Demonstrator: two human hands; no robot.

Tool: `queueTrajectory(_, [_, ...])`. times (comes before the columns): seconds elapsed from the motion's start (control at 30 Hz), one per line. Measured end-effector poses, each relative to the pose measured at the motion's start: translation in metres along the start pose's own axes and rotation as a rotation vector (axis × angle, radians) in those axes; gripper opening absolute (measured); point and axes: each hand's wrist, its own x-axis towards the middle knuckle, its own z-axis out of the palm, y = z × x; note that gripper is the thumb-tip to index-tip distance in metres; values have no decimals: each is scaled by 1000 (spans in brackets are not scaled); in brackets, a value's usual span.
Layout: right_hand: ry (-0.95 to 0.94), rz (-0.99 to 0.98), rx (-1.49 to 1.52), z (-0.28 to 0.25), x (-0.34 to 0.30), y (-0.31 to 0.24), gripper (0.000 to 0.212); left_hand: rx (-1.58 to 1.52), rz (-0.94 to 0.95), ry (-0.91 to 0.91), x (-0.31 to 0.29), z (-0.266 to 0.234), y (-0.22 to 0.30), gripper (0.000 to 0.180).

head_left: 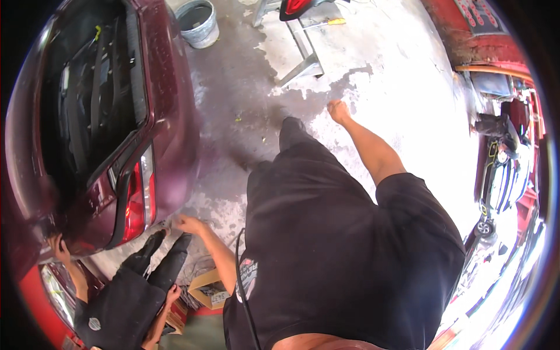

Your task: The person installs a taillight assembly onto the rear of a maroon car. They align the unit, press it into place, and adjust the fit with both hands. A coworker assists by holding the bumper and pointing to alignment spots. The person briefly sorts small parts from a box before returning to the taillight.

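My left hand hangs low beside the rear corner of a dark maroon car, just right of its red and clear tail light. Its fingers look loosely apart, with nothing visible in them; a gap shows between the hand and the car. Out in front on the right, my right hand is held over the bare floor. Those fingers are curled into a loose fist, and no object shows in it. The car's rear opening is dark inside, with a small yellow-green item near its far end.
Another person in dark clothes stands at lower left, one hand on the car. A grey bucket and a metal stand bearing a red lamp are ahead. A cardboard box sits by my left arm. Another car is far right.
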Motion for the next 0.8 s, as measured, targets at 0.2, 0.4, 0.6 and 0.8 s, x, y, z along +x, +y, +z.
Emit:
queueTrajectory(0.2, [312,-169,30,-105,158,19,20,-38,-240,-564,-97,79,-45,37])
queueTrajectory(0.4, [445,-502,-200,-158,361,63,27,246,63,-950,-225,229,67,37])
queueTrajectory(0.6, [287,-578,-415,-145,432,92,31,213,347,-1270,-341,414,223,32])
queueTrajectory(0.8, [225,-787,-338,-145,448,106,32,216,317,-1326,-433,513,300,29])
